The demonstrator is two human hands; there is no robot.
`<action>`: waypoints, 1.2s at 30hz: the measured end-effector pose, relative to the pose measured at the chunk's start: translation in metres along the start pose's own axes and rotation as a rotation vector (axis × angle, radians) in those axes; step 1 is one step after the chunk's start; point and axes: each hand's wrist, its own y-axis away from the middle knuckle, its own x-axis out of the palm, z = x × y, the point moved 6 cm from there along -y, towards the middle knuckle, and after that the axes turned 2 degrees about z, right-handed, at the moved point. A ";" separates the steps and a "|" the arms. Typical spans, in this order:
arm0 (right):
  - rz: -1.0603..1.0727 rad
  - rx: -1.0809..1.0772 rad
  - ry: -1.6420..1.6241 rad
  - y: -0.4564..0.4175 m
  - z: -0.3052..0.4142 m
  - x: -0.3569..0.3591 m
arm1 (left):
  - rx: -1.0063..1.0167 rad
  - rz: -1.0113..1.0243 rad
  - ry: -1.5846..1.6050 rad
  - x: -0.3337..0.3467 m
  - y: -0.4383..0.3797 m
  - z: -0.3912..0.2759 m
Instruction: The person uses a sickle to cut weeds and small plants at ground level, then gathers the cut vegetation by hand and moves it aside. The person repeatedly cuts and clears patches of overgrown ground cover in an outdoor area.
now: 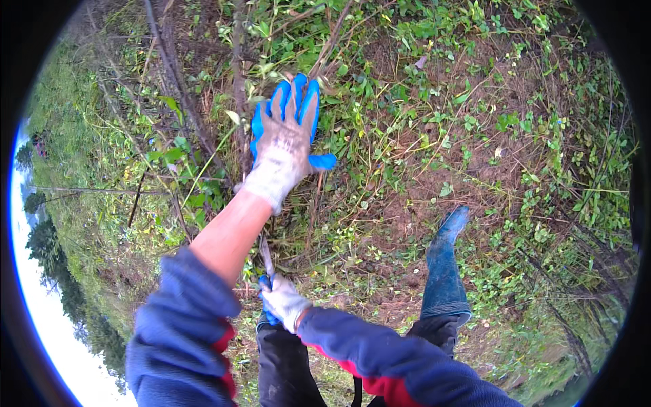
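Observation:
My left hand [285, 135], in a white knit glove with a blue coated palm and soiled back, reaches over low plants and dry stems. Its fingers are extended and the thumb stands out to the side, with nothing seen in its grip. Woody stems [239, 86] rise just beside the fingers. Lower down, near my leg, my right hand [286, 301] wears a similar glove. It is closed around the handle of a slim tool [266, 254], whose greyish shaft points up toward my left wrist. The tool's far end is hidden behind my left arm and the plants.
Leafy weeds [376, 132] and patches of brown soil [407, 203] cover the ground. Bare dry branches [173, 71] stand at upper left, more [574, 336] at lower right. My blue rubber boot [446, 269] rests on the right. Trees [56, 264] and sky appear at the left rim.

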 end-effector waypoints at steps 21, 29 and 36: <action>0.094 0.074 0.063 0.092 -0.085 0.016 | -0.880 0.501 0.350 0.224 0.206 0.235; -0.588 -0.804 0.569 0.070 0.129 -0.041 | -0.970 0.504 0.396 0.232 0.363 0.243; -0.717 -0.423 0.980 -0.028 0.230 -0.050 | -0.947 0.289 0.576 0.252 0.393 0.214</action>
